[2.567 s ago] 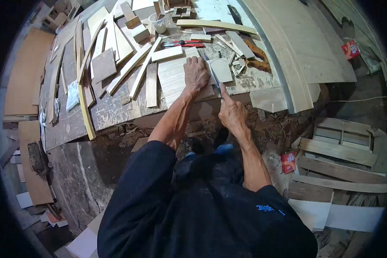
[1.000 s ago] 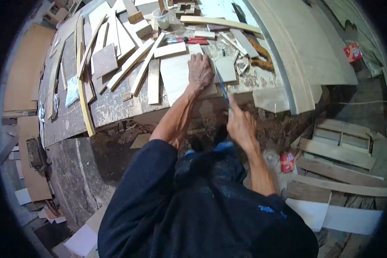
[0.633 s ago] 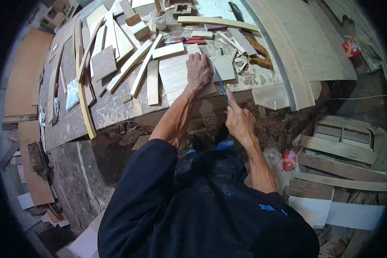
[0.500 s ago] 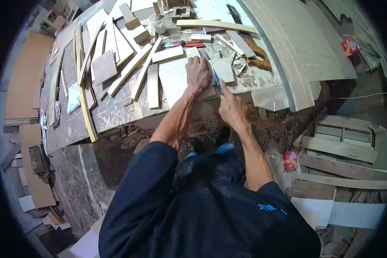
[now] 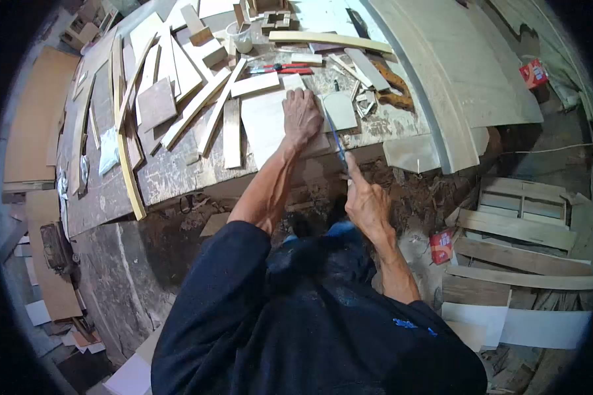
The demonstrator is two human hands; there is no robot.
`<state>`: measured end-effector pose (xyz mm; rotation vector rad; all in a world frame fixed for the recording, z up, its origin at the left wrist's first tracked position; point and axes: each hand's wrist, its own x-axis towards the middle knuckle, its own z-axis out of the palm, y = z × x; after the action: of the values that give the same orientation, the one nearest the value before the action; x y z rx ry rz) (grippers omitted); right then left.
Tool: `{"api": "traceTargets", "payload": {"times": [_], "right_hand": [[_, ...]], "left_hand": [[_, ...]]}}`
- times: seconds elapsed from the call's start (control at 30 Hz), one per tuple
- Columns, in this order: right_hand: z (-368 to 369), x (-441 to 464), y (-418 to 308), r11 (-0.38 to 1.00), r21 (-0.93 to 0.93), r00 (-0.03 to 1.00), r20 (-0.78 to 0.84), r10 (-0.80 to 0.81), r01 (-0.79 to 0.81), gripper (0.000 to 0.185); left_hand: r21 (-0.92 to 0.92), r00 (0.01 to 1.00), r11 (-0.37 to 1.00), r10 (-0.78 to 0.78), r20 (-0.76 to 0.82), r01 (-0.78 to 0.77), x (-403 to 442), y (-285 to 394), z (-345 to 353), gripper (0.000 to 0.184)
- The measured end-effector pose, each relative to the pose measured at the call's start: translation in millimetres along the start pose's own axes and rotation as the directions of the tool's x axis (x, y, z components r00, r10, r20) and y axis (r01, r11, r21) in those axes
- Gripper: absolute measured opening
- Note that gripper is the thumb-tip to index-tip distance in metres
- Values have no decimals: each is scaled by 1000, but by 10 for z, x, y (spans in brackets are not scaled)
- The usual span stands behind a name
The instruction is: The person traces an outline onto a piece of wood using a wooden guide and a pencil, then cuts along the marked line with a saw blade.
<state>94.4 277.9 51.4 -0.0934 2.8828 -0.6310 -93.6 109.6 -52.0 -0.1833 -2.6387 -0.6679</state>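
My left hand is pressed down with bent fingers on a pale flat wooden board at the bench's near edge. My right hand is wrapped round the near end of a long, thin blue saw-like tool. Its narrow blade runs along the board's right side, close to my left fingers; whether it has teeth is too small to tell. Right of the blade lies a rounded pale wood piece. A short pale block lies beyond the board.
Wooden strips crowd the bench's left half. Red-handled pliers, a plastic cup and an orange-brown tool handle lie farther back. A large sheet covers the right side. Slatted wooden pieces stand at lower right.
My right hand has drawn back toward my body and slightly right, pulling the blue tool with it. My left hand stays on the board.
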Motion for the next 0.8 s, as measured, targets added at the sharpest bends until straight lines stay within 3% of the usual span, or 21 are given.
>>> {"api": "traceTargets", "payload": {"times": [0.1,0.23,0.37,0.4,0.53,0.63,0.67,0.7,0.73,0.8], "right_hand": [[104,348,-11,999,12,995,-92,-46,47,62],[152,507,-56,998,10,996,-78,-53,54,62],[151,7,125,992,74,988,-123,-94,104,64],[46,51,-9,997,66,998,-63,-28,32,63],[180,609,-70,999,11,997,-63,-36,37,63],[204,275,46,995,-11,985,-145,-97,97,63],[2,56,-44,996,82,999,-26,-23,25,62],[33,91,-16,996,78,998,-54,-43,47,62],[114,61,28,995,80,996,-75,-47,53,61],[124,210,-36,1000,24,998,-69,-4,6,60]], "left_hand": [[-17,998,999,35,-48,-36,-46,18,45,24],[-10,999,1000,-1,-41,1,-50,24,50,24],[3,999,1000,1,-33,-1,-49,-19,19,22],[1,1000,1000,9,-11,-9,-127,11,-23,22],[-18,998,1000,22,-50,-23,-128,34,12,24],[-9,1000,1000,-9,4,9,-108,17,49,32],[-11,1000,1000,-5,10,5,-81,25,19,34],[-10,1000,1000,-4,21,4,-83,21,2,35],[10,997,999,37,-69,-36,-97,34,20,20],[18,995,998,65,-81,-64,-56,18,46,22]]}}
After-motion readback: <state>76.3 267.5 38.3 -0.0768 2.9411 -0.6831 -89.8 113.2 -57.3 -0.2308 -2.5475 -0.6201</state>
